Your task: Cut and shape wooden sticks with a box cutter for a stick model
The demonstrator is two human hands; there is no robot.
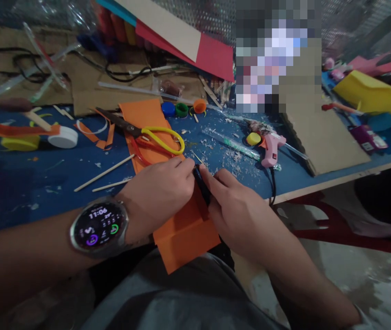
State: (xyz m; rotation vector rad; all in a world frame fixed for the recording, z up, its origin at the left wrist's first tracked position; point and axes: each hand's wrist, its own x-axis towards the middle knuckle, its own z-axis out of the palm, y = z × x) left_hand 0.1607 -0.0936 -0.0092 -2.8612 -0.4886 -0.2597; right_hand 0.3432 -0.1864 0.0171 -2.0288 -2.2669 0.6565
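My right hand (238, 208) is wrapped round a black-handled tool (202, 185), perhaps a cutter; its blade is not visible. Pressed up against its tip is my left hand (166, 188), fingers pinched together, and what they hold is hidden. A thin pale stick (198, 158) pokes out just beyond the fingertips. Under both hands lies a long sheet of orange paper (181, 245), hanging over the table edge toward my lap. Scissors with yellow and red handles (163, 139) rest on the paper just past my left hand.
Wooden sticks (104, 173) lie left of my left hand. A pink glue gun (273, 149) with a black cord sits to the right, near cardboard (333, 149). Bottle caps (181, 109), pale shavings and a white cap (64, 137) are scattered on the blue table (44, 174).
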